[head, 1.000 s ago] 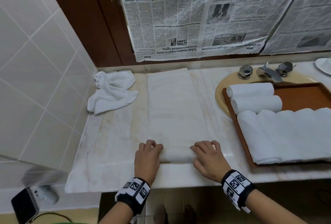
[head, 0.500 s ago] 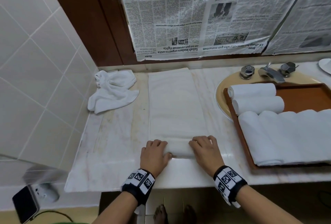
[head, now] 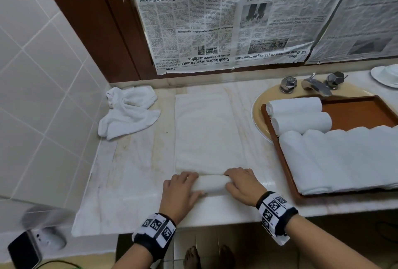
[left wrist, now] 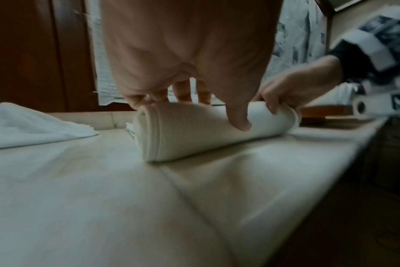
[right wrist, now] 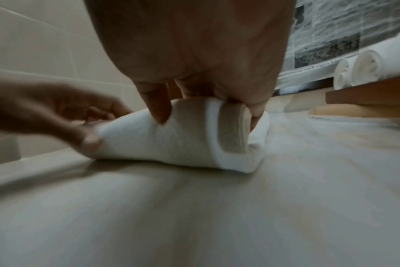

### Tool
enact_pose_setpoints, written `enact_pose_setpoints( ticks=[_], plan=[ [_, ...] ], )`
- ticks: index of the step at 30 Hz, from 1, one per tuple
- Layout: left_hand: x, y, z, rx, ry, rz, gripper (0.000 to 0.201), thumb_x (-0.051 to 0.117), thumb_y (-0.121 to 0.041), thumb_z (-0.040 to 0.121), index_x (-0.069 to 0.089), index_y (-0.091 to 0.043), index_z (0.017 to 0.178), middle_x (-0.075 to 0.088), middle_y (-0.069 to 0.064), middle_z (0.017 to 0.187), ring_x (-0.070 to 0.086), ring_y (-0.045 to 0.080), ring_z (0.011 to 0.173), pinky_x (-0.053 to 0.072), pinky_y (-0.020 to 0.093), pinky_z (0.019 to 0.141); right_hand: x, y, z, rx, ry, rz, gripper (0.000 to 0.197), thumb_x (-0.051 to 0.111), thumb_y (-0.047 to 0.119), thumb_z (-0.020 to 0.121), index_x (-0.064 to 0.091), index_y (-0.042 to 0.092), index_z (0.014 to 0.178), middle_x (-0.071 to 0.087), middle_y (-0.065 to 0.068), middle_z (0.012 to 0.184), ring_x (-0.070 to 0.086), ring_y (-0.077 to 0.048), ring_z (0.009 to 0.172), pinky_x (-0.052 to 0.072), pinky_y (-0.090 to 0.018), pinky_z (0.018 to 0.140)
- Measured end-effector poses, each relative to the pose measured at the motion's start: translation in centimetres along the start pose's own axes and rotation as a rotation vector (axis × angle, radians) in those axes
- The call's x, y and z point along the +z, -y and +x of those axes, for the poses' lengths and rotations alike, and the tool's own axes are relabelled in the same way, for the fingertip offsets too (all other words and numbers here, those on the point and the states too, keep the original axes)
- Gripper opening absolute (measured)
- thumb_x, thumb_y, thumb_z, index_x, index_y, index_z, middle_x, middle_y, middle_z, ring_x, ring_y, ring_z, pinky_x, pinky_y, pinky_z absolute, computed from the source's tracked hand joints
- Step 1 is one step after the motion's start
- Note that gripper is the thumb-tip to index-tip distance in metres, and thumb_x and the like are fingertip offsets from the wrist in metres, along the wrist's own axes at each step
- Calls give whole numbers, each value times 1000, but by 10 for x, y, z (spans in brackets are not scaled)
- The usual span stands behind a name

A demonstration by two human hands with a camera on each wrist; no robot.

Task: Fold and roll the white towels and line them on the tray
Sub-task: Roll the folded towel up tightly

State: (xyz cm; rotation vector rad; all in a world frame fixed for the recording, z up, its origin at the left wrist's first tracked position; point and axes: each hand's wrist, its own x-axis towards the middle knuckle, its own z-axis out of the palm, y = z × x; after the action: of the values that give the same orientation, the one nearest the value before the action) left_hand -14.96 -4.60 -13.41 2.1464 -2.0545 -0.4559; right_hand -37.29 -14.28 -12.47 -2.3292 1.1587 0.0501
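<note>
A long folded white towel (head: 206,131) lies flat on the marble counter, and its near end is wound into a roll (head: 212,183). My left hand (head: 183,189) grips the roll's left end, fingers over the top and thumb on the near side. My right hand (head: 241,182) grips the right end the same way. The left wrist view shows the roll (left wrist: 194,131) under my thumb. From the right wrist the roll's spiral end (right wrist: 233,130) is visible. The brown tray (head: 366,109) holds two small rolled towels (head: 294,106) and several larger rolls (head: 344,156).
A crumpled white towel (head: 129,111) lies at the back left by the tiled wall. The tray sits over a beige sink (head: 260,105) with a chrome tap (head: 316,84). Newspaper (head: 226,21) covers the wall behind. A phone (head: 23,251) sits low on the left.
Both hands have rolled the towel's near end away from the counter edge. The roll has grown thicker and the flat part has become shorter.
</note>
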Motion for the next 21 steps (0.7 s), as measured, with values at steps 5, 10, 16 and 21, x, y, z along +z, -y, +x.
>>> enact_pose_setpoints(
  ticks=[5, 10, 16, 21],
  plan=[
    [8, 4, -5, 38, 17, -16, 52, 47, -59, 79, 54, -38, 125, 61, -14, 114, 60, 16, 99, 39, 35, 80, -12, -5, -2, 73, 129, 247, 22, 42, 28, 97, 47, 21, 117, 57, -1, 93, 53, -22, 87, 40, -32, 78],
    [4, 5, 5, -1, 108, 45, 68, 45, -55, 95, 21, -33, 154, 46, -10, 139, 42, 17, 124, 26, 37, 97, -3, -12, -5, 46, 3, 268, 45, 42, 50, 77, 61, 20, 105, 49, 8, 103, 49, -12, 95, 42, -30, 87],
    [2, 6, 16, -82, 183, 63, 64, 54, -57, 88, 38, -28, 143, 41, -1, 128, 45, 22, 115, 31, 39, 97, -9, -10, 6, 123, 22, 294, 23, 55, 28, 92, 65, 17, 110, 63, 0, 101, 54, -17, 96, 42, -31, 84],
    [5, 3, 16, -152, 145, 30, 63, 58, -59, 82, 48, -22, 132, 34, -2, 133, 38, 22, 117, 36, 37, 96, -13, -3, 10, 161, 40, 214, 41, 39, 45, 78, 61, 18, 100, 67, 0, 95, 59, -22, 88, 48, -37, 80]
  ],
)
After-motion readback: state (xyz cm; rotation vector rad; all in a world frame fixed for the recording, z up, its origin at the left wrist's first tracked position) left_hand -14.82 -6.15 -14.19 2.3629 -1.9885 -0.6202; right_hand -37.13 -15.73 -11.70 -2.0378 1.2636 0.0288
